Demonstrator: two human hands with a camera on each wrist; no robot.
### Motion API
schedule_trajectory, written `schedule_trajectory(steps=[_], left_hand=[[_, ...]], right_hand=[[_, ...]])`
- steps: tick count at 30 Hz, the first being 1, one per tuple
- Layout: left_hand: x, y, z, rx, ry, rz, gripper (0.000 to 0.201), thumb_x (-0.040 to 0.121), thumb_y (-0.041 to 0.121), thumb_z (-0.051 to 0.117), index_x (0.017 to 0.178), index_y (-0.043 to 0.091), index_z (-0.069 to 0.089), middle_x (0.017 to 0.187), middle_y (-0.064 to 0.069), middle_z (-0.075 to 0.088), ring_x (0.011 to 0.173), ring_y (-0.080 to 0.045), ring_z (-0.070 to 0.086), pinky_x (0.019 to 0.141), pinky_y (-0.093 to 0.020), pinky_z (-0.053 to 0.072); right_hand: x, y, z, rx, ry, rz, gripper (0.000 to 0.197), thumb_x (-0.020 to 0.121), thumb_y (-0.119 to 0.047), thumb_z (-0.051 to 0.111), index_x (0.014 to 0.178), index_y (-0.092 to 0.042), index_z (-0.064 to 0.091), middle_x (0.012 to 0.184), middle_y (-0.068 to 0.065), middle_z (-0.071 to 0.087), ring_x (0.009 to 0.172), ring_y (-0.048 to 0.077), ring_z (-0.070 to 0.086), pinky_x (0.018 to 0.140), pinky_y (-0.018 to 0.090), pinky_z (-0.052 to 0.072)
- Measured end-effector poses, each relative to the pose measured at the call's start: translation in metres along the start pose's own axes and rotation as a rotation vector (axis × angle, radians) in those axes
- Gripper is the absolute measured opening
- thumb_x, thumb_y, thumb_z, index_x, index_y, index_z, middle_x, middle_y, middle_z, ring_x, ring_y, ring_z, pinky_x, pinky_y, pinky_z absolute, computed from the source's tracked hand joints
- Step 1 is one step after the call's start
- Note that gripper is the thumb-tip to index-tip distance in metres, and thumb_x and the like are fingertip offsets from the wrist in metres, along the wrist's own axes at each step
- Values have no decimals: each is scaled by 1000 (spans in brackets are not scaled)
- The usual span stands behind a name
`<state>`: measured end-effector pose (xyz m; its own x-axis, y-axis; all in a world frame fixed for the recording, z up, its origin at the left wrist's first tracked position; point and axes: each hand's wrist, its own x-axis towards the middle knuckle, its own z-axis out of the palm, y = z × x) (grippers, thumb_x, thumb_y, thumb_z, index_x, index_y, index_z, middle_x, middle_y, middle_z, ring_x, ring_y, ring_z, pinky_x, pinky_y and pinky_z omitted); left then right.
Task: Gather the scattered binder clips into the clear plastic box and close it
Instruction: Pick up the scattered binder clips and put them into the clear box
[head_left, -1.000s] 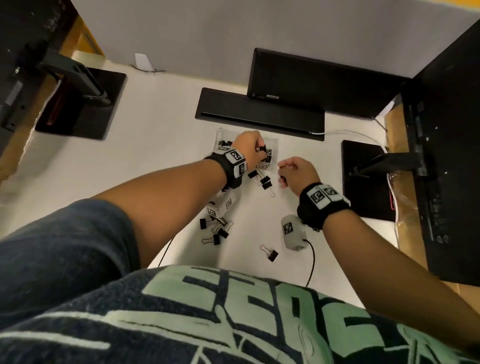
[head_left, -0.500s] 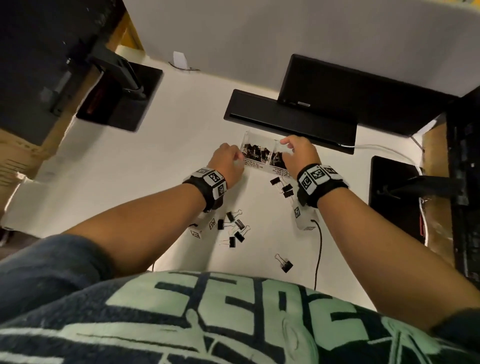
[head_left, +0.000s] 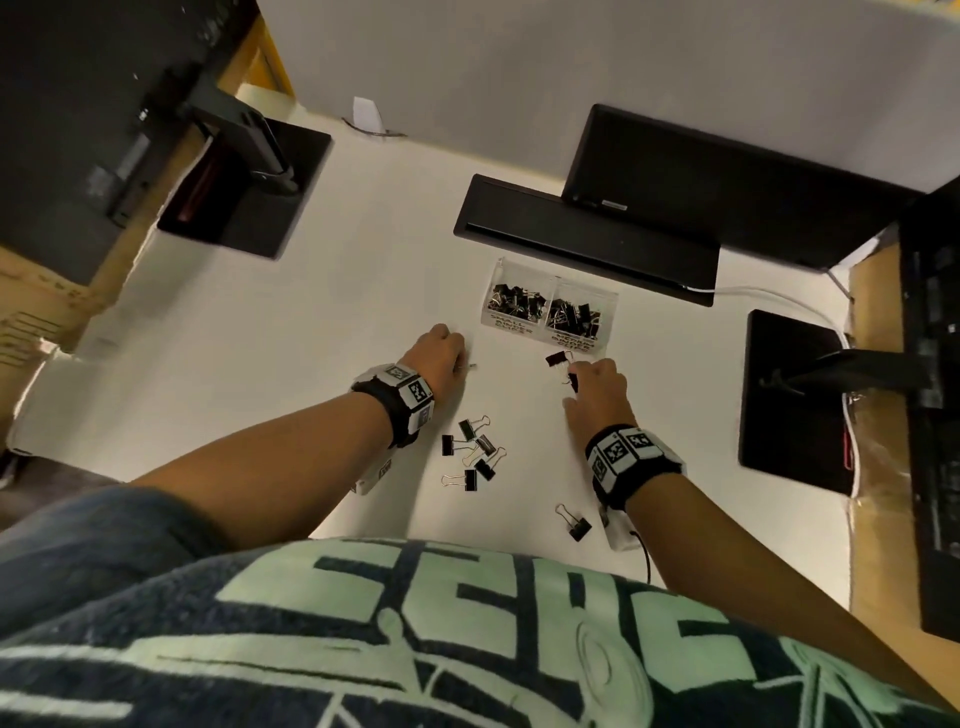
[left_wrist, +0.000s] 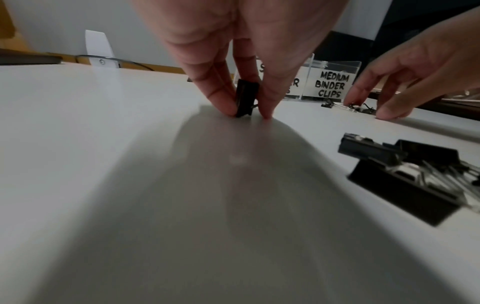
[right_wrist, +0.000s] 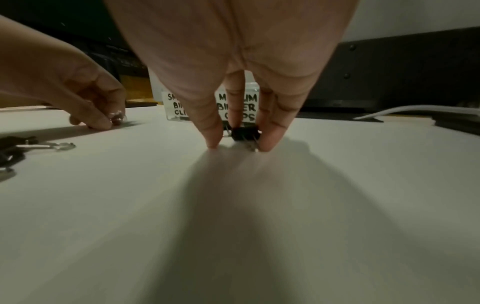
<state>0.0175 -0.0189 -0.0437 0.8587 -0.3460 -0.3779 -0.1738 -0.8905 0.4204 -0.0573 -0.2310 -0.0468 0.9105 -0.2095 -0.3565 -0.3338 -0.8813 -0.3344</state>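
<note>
The clear plastic box (head_left: 550, 330) stands at mid-table, its two compartments full of black binder clips; its labels read small and medium (left_wrist: 331, 86). My left hand (head_left: 457, 358) is left of the box and pinches a small black clip (left_wrist: 246, 100) upright on the table between thumb and finger. My right hand (head_left: 576, 387) is just in front of the box, fingertips down around another black clip (right_wrist: 245, 133). One more clip (head_left: 558, 358) lies beside it. A cluster of several clips (head_left: 472, 452) lies between my wrists, and a single clip (head_left: 574, 522) lies nearer my body.
A black bar (head_left: 587, 239) and a monitor (head_left: 727, 182) stand right behind the box. Black stand bases sit at the far left (head_left: 244, 192) and at the right (head_left: 795, 400). A white cable (head_left: 769, 296) runs along the right. The white table (head_left: 363, 312) is bare to the left.
Both hands have drawn back from the box to the table. The left now pinches a clip left of the box; the right has come down on a clip in front of it.
</note>
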Motion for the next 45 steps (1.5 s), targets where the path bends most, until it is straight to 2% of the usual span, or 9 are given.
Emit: schedule_trajectory(steps=[6,12,16,20,24,29,35,40,45], left_hand=[[-8,35,-5,-25,-72,77,4,94,13,38,94,10,40,77,-4,48,70,-23,46,64,-32,37],[-1,71,1,90,-176,192,30,93,11,40,123,8,36,93,-15,59,81,-31,59,74,-42,52],[9,81,9,138,-167,234,32,95,19,40,126,8,40,109,-18,61,98,-36,59,83,-47,52],[18,83,20,210,-188,261,28,94,15,42,122,11,44,105,-16,60,98,-37,58,79,-44,52],[23,85,27,201,-198,219,29,95,17,45,122,5,46,118,-18,54,110,-36,53,85,-43,46],[24,81,27,138,-176,148,43,90,29,59,123,4,44,123,-17,47,108,-35,55,85,-44,48],[22,68,18,7,-193,140,31,91,29,58,109,5,52,113,-14,55,100,-30,57,81,-36,44],[21,76,-10,-123,-31,245,16,94,26,51,84,16,44,71,4,49,65,-17,47,57,-25,37],[44,97,-33,-125,42,228,15,94,30,49,91,15,52,82,1,58,73,-18,56,67,-31,46]], right_hand=[[-5,-4,6,51,1,-17,32,87,1,46,116,-9,53,121,13,49,112,29,44,89,35,43],[-17,-1,5,217,-22,-6,24,80,-4,55,103,-9,57,108,8,53,101,24,49,80,29,41],[-19,4,-3,502,50,166,17,84,-9,54,99,-10,62,93,-1,58,84,16,53,75,26,41],[-10,4,-27,1034,63,370,21,86,-3,45,79,-9,64,76,10,64,61,24,55,61,32,48],[4,-3,-67,1285,52,384,22,92,0,42,98,0,63,87,14,65,75,21,62,72,27,58],[36,-21,-89,950,63,274,30,92,3,41,114,-5,60,102,13,63,71,13,63,71,21,57],[46,-36,-90,453,70,141,37,91,-3,44,124,-17,56,135,7,53,120,24,55,96,34,49],[29,-39,-82,382,84,98,27,92,-5,40,102,-8,64,108,10,65,97,25,61,80,29,48],[5,-24,-45,265,-64,96,24,89,-7,47,105,-12,64,115,9,61,104,26,59,86,31,48]])
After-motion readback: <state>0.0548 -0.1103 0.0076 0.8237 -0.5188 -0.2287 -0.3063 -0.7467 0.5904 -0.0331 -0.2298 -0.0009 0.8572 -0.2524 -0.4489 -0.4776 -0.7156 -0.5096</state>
